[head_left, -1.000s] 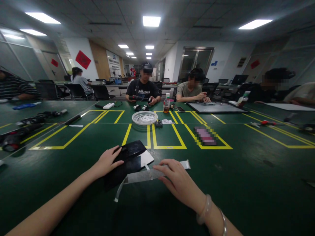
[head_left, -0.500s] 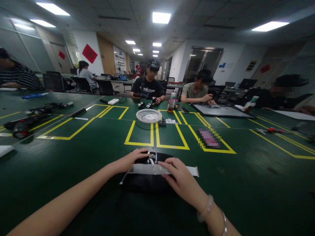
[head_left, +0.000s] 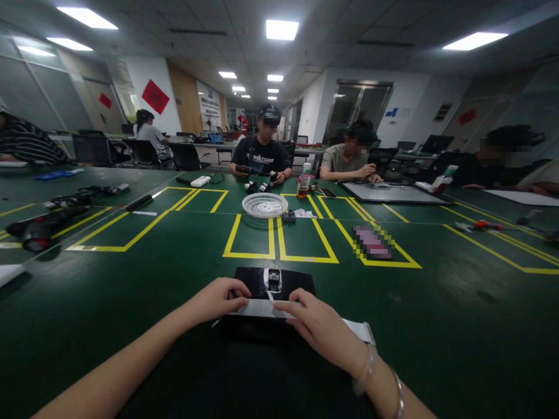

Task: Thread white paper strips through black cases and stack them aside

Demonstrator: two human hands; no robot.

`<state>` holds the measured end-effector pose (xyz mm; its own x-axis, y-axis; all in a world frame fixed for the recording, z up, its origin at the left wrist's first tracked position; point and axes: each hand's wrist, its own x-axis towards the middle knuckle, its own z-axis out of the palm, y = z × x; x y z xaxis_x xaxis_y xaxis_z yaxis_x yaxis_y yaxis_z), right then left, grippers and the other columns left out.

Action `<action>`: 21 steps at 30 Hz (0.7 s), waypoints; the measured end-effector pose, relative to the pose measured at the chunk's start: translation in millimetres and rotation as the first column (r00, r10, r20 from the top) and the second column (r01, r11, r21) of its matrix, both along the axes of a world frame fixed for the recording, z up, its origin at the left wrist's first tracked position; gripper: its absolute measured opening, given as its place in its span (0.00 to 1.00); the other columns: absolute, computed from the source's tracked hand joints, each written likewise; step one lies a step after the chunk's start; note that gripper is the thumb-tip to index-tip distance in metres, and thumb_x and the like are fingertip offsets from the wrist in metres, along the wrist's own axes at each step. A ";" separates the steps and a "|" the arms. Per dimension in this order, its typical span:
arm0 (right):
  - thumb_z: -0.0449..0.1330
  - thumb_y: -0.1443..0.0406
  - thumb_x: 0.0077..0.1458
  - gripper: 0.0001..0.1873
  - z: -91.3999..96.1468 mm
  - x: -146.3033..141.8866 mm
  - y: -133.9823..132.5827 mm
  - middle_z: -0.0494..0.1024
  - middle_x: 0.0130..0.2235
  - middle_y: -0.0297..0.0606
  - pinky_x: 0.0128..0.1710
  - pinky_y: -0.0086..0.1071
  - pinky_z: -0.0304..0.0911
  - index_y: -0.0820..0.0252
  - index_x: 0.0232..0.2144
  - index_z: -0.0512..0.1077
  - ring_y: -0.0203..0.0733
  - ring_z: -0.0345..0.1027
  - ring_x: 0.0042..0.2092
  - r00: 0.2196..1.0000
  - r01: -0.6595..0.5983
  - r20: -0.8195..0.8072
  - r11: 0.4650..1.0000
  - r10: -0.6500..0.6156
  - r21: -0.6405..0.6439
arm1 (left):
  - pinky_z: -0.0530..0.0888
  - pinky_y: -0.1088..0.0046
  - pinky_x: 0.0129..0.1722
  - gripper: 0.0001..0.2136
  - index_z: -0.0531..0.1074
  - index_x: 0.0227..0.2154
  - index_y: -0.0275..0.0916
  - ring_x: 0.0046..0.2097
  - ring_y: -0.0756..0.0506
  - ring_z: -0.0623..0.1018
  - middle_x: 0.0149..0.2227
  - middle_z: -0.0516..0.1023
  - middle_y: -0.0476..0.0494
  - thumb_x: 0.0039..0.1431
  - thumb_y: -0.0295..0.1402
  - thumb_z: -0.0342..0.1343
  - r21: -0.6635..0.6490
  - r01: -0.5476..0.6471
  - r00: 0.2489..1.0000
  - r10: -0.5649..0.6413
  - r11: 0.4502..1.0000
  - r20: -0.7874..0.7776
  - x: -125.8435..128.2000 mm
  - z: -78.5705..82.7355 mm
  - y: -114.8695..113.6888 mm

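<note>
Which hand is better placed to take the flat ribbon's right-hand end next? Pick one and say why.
Right, most likely: the right hand is over the flat ribbon, and the right-hand end emerges beside it. The left hand sits farther off, leftward along the ribbon.

This looks like an open-plan office with a workshop corner: ceiling lights (head_left: 282, 29), black chairs (head_left: 146, 155), a monitor (head_left: 438, 149) and glass doors (head_left: 358, 110) stand out, and people (head_left: 261, 152) sit around a green surface (head_left: 152, 279) marked with yellow tape (head_left: 251, 255).

Black chairs (head_left: 187, 156), ceiling lights (head_left: 282, 29) (bright).
</note>
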<state>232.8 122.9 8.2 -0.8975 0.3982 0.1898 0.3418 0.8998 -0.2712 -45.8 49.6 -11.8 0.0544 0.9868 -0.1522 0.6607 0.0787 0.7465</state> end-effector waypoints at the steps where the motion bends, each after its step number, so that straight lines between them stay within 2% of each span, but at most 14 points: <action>1: 0.56 0.71 0.61 0.23 -0.5 -0.3 -0.2 0.68 0.48 0.39 0.40 0.32 0.68 0.49 0.58 0.65 0.40 0.68 0.43 1.000 -0.007 0.019 1.000 0.007 0.012 | 0.68 0.77 0.27 0.14 0.78 0.41 0.38 0.31 0.47 0.75 0.35 0.78 0.45 0.58 0.40 0.57 0.012 -0.015 1.000 0.015 1.000 0.003 1.0 -2.8 0.7; 6: 0.53 0.73 0.62 0.25 -3.4 -0.5 0.2 0.68 0.50 0.42 0.41 0.35 0.67 0.48 0.59 0.64 0.41 0.68 0.43 0.999 -0.030 0.026 0.997 0.028 0.075 | 0.69 0.75 0.29 0.13 0.77 0.36 0.35 0.32 0.47 0.74 0.32 0.77 0.45 0.57 0.40 0.57 0.098 -0.100 0.995 0.098 0.990 0.024 5.9 -5.5 0.6; 8: 0.52 0.75 0.61 0.26 -3.5 -0.2 0.6 0.67 0.52 0.43 0.43 0.37 0.67 0.49 0.59 0.64 0.42 0.68 0.45 0.999 -0.038 -0.016 0.995 0.040 0.094 | 0.69 0.73 0.32 0.13 0.77 0.36 0.36 0.33 0.46 0.73 0.32 0.77 0.44 0.58 0.40 0.56 0.229 -0.128 0.992 0.122 0.965 0.039 7.7 -4.5 -1.4; 11: 0.51 0.76 0.59 0.28 -3.5 0.0 0.6 0.67 0.55 0.44 0.47 0.40 0.67 0.51 0.59 0.63 0.45 0.66 0.50 0.996 -0.045 -0.070 0.994 0.053 0.104 | 0.70 0.72 0.34 0.12 0.78 0.36 0.37 0.35 0.45 0.74 0.34 0.77 0.42 0.61 0.39 0.55 0.432 -0.104 0.995 0.095 0.896 0.042 9.3 -5.3 -3.8; 13: 0.51 0.76 0.59 0.28 -4.9 -0.3 0.5 0.67 0.56 0.43 0.48 0.42 0.67 0.51 0.59 0.62 0.45 0.66 0.50 0.997 -0.037 -0.067 0.995 0.044 0.095 | 0.69 0.73 0.33 0.11 0.78 0.36 0.38 0.34 0.46 0.74 0.33 0.77 0.43 0.61 0.39 0.55 0.412 -0.107 0.994 0.111 0.905 0.016 9.7 -7.4 -3.8; 15: 0.52 0.75 0.60 0.26 -7.6 -1.1 0.7 0.69 0.55 0.42 0.47 0.41 0.67 0.51 0.59 0.62 0.45 0.67 0.50 0.999 -0.034 -0.039 0.996 0.038 0.085 | 0.68 0.73 0.31 0.10 0.78 0.35 0.38 0.32 0.46 0.73 0.32 0.77 0.44 0.60 0.38 0.56 0.330 -0.126 0.990 0.142 0.936 -0.023 9.8 -10.0 -2.7; 21: 0.53 0.75 0.60 0.25 -10.7 -2.3 1.8 0.71 0.54 0.40 0.46 0.39 0.68 0.51 0.57 0.65 0.44 0.67 0.49 0.998 -0.057 -0.002 0.992 0.058 0.110 | 0.69 0.72 0.33 0.08 0.78 0.35 0.38 0.36 0.45 0.74 0.37 0.77 0.44 0.58 0.35 0.56 0.202 -0.101 0.987 0.124 0.974 -0.106 11.3 -11.7 -0.7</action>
<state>230.5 124.7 -2.5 -0.9171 0.3225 0.2342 0.2877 0.9423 -0.1709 -34.5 48.9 -23.6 -0.0656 0.9968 0.0449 0.7396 0.0184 0.6727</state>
